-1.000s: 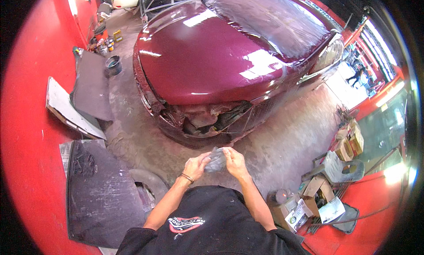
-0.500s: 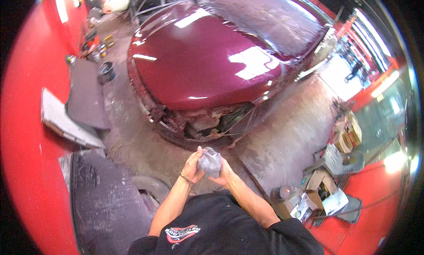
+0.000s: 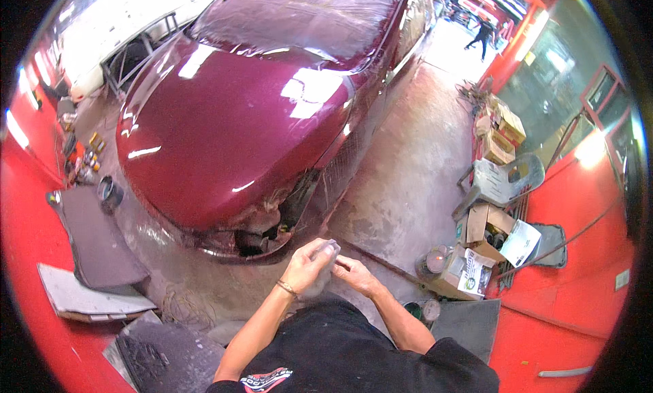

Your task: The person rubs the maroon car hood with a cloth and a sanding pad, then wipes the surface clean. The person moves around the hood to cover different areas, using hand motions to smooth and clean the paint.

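Observation:
In front of my body, my left hand point(image 3: 306, 265) is closed round a crumpled grey cloth point(image 3: 330, 248), its thumb lying across it. My right hand point(image 3: 358, 277) meets the cloth from the right with its fingers curled together at the edge; the exact grip of those fingertips is small and blurred. Just beyond both hands stands a car with a glossy dark red hood point(image 3: 224, 134). The car's front corner has an open headlight hole point(image 3: 262, 240), and sheeting point(image 3: 299, 15) covers its windshield.
A grey plastic chair point(image 3: 503, 182) and several cardboard boxes point(image 3: 486, 226) line the right wall. On the left lie dark panels point(image 3: 102, 236), a white panel point(image 3: 88, 294) and a dark bucket point(image 3: 109, 192). A distant person point(image 3: 483, 38) stands by the bright opening.
My view has swung to the right, so the car sits farther left. My right hand has shifted from cupping the cloth's side to its edge, and the left hand covers more of it.

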The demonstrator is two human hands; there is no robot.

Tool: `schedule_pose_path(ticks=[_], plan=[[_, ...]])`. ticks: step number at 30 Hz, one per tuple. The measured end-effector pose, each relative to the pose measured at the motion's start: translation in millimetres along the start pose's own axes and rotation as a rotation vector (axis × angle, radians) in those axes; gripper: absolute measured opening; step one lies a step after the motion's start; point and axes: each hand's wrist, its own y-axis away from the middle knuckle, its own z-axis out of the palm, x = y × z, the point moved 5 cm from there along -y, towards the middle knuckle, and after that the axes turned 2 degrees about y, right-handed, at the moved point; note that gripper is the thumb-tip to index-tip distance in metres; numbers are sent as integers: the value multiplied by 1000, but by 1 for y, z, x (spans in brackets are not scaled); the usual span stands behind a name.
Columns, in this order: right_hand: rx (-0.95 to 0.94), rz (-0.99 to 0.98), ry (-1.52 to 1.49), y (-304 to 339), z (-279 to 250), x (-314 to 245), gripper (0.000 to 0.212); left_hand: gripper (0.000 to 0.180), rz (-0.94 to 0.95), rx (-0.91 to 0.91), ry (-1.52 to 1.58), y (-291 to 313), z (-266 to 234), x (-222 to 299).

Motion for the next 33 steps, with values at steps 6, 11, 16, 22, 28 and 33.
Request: schedule_pose_path(ticks=[6, 11, 16, 22, 28, 33], plan=[[673, 37, 185, -35, -57, 12, 29, 55, -7, -242, -237, -44, -6, -20], [965, -134, -91, -98, -124, -56, 27, 55, 190, -140, -399, -98, 26, 28], [1043, -533, 204, -219, -159, -209, 27, 61, 84, 153, -21, -151, -15, 86], [861, -488, 969, -365, -116, -177, 68, 58, 90, 457, -7, -113, -136, 67], [670, -408, 1088, -362, -114, -207, 85, 48, -246, 905, -676, 120, -315, -77], [746, -389, 1158, -381, -121, -208, 93, 42, -991, 935, -640, 321, -327, -207]])
